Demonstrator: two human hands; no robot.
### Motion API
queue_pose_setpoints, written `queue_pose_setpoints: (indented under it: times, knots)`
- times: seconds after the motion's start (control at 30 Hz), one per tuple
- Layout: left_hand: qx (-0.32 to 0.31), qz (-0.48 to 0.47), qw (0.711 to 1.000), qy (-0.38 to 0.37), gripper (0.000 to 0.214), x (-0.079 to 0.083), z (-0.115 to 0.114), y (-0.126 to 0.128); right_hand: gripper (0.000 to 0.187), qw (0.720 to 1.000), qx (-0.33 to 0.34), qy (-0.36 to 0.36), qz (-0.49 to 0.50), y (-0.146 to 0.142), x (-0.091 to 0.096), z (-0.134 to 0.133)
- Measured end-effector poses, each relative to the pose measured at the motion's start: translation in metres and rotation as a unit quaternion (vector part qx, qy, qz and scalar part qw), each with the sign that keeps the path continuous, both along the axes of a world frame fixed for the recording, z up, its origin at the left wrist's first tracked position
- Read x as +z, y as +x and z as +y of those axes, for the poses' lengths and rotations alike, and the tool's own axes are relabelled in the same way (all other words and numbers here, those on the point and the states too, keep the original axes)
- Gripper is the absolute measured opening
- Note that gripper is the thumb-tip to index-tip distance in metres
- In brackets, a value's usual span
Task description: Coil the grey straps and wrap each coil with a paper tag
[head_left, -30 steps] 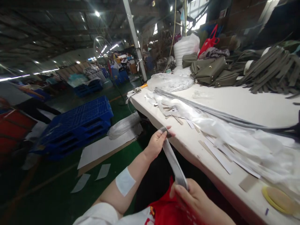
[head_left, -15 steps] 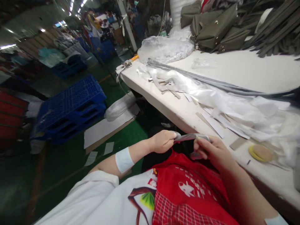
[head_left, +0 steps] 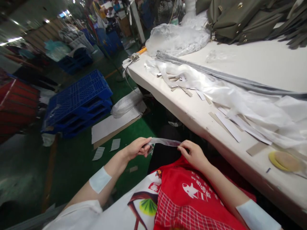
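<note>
A narrow grey translucent strip (head_left: 165,141) is held stretched nearly level between two hands. It hangs in the air over the lap, in front of the near edge of the white tabletop (head_left: 251,64) and not touching it. Its left end is pinched by the left hand (head_left: 136,148), whose grip is closed on it between thumb and fingertips. Its right end is taken by the right hand (head_left: 194,154), the grip clamped on the strip with the fingers curled down. The two hands are set apart by the strip's length. A white adhesive patch (head_left: 99,180) is seen on the left forearm and another white patch (head_left: 256,218) on the right. Beneath the hands, a red printed apron (head_left: 192,198) is worn over white clothing.

On the tabletop, a heap of crumpled white plastic film (head_left: 251,105) is spread along the near side, with flat white and tan paper strips (head_left: 230,126) lying at its edge. A long bundle of grey bands (head_left: 230,80) is laid behind the film. A round yellow disc (head_left: 284,161) lies close to the near edge at the right. At the far end a bulging clear plastic bag (head_left: 177,40) is placed, and olive-green bags (head_left: 240,19) are piled behind it. On the green floor (head_left: 79,159) at the left, stacked blue plastic pallets (head_left: 79,102) and a flat sheet of cardboard (head_left: 115,124) are seen.
</note>
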State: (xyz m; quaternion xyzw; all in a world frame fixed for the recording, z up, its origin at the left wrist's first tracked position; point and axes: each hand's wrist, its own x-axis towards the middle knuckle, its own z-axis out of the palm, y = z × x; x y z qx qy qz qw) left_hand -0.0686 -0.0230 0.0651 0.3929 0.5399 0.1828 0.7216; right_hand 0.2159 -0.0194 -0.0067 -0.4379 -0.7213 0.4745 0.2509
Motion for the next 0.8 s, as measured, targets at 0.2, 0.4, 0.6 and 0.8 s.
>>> queue_pose_setpoints:
  times: [0.2, 0.4, 0.6, 0.8]
  knots:
    - [0.076, -0.042, 0.996, 0.028, 0.055, 0.003, -0.005, -0.005, 0.028, 0.993, 0.111, -0.035, 0.025, -0.03, -0.036, -0.012]
    - [0.046, -0.037, 0.998, 0.009, 0.058, 0.006, -0.003, 0.019, 0.032, 0.996, -0.062, 0.062, -0.02, -0.004, -0.016, 0.012]
    - [0.029, -0.212, 0.976, -0.03, 0.053, 0.027, 0.027, 0.075, 0.034, 0.996, 0.053, -0.043, 0.054, -0.022, 0.019, -0.001]
    - [0.191, -0.294, 0.925, 0.147, 0.039, 0.04, 0.083, 0.108, 0.047, 0.97, 0.072, -0.168, 0.159, -0.023, 0.038, -0.018]
